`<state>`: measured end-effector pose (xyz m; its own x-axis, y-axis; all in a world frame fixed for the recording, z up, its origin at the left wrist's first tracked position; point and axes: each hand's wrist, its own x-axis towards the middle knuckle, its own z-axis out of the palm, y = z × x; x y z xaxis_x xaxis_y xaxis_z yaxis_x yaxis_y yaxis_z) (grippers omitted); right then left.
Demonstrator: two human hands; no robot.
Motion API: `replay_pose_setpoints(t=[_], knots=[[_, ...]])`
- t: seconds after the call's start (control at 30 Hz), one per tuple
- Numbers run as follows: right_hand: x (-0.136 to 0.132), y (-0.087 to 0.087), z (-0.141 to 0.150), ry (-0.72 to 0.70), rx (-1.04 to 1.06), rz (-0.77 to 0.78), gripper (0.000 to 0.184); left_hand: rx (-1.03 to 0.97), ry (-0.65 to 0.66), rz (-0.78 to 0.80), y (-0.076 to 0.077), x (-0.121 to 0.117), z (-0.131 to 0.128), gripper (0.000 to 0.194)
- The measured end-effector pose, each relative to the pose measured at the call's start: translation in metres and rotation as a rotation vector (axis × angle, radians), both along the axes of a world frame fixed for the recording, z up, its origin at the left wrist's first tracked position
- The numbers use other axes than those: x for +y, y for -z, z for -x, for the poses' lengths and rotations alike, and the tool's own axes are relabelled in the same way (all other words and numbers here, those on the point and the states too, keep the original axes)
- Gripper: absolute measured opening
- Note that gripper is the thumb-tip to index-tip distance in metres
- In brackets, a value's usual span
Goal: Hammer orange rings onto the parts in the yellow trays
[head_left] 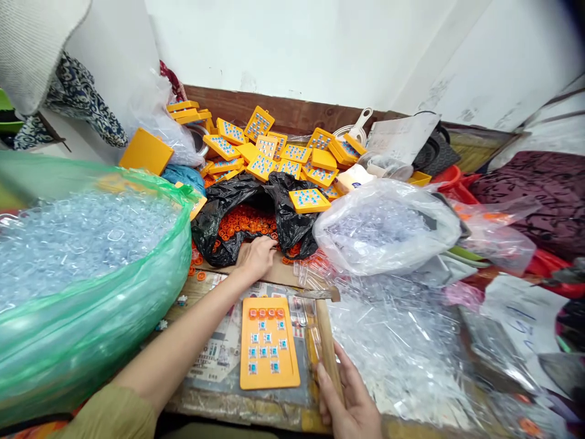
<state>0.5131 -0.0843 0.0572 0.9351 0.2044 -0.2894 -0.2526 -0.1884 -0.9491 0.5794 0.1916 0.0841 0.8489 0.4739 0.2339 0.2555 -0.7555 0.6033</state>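
Note:
My left hand (259, 257) reaches to the mouth of a black plastic bag (214, 207) full of small round orange pieces (242, 222). Its fingers are curled and pressed together at the edge of the pile; what is between them is hidden. My right hand (350, 396) is closed round the wooden handle of a hammer (329, 347), whose metal head points away from me. Between my arms a yellow plastic board (269, 375) lies flat on the worktop. Orange pieces fill its top row, and several clear-and-blue switch-like parts sit below in scattered spots.
At left bulges a green bag (150, 274) of clear plastic pieces. Yellow boards (261, 166) are heaped along the back wall. A white bag (388, 256) of clear parts stands right of the black bag, with loose clear pieces (402, 347) spread before it.

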Motion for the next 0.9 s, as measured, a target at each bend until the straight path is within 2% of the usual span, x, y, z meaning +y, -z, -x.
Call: replay_pose_setpoints(t=[0.1, 0.2, 0.37, 0.53, 0.73, 0.9], knots=[[0.000, 0.000, 0.000, 0.016, -0.023, -0.018, 0.070, 0.044, 0.031, -0.030, 0.005, -0.003, -0.024, 0.015], [0.000, 0.001, 0.001, 0.020, -0.025, -0.018, 0.071, 0.080, 0.037, -0.040, 0.004, -0.003, -0.032, 0.013], [0.001, 0.004, 0.001, 0.033, -0.035, -0.015, 0.069, 0.055, 0.041, -0.047, 0.002, 0.001, -0.007, 0.010], [0.003, 0.002, 0.001, 0.044, -0.043, -0.004, 0.068, 0.067, 0.054, -0.080, 0.014, -0.005, 0.020, 0.018], [0.005, -0.008, 0.003, 0.045, 0.020, -0.060, 0.075, 0.078, 0.024, -0.081, 0.019, -0.003, 0.016, 0.019], [0.006, -0.006, 0.003, 0.060, 0.011, -0.098, 0.073, 0.096, 0.031, -0.086, 0.019, 0.000, 0.017, 0.015]])
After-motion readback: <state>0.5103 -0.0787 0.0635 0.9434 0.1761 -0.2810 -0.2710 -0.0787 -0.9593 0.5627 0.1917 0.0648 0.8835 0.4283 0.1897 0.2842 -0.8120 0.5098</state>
